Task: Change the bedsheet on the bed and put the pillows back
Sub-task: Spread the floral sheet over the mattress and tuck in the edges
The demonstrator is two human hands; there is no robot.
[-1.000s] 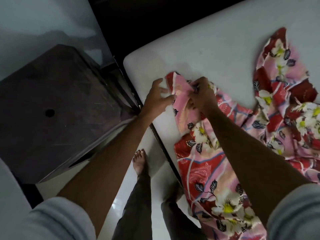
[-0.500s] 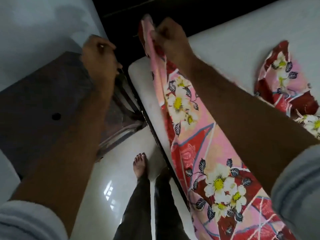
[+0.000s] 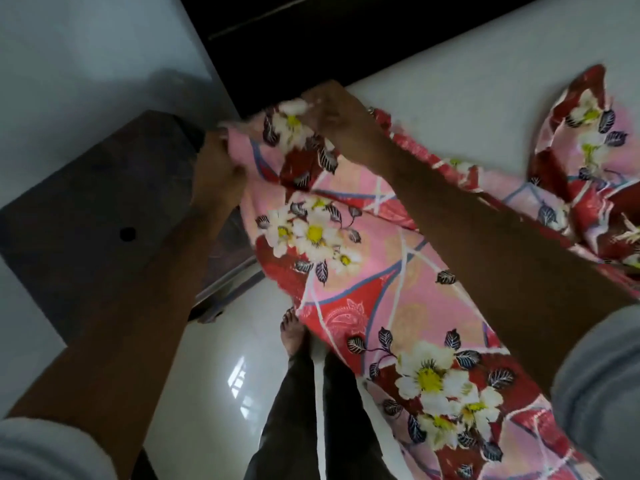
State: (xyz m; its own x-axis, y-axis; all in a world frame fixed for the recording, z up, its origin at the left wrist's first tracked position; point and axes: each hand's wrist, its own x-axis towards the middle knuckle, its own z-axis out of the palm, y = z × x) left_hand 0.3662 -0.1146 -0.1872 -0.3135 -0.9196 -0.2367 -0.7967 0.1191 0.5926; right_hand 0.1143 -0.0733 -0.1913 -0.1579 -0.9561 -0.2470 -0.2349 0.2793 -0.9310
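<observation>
A pink and red bedsheet (image 3: 349,237) with white flowers drapes over the near corner of the bare white mattress (image 3: 450,95). My left hand (image 3: 216,164) grips the sheet's left edge beside the mattress corner. My right hand (image 3: 332,112) grips the sheet's top edge over the corner, its fingers partly blurred. A bunched part of the same sheet (image 3: 585,140) lies further right on the mattress. No pillows are in view.
A dark brown side table (image 3: 86,209) stands left of the bed, close to my left arm. A dark headboard (image 3: 346,39) runs behind the mattress. My bare foot (image 3: 292,330) and dark trousers stand on the glossy white floor (image 3: 207,375).
My right hand has come down from above the headboard to the mattress corner with the sheet. My left hand has left the side table and taken hold of the sheet's edge.
</observation>
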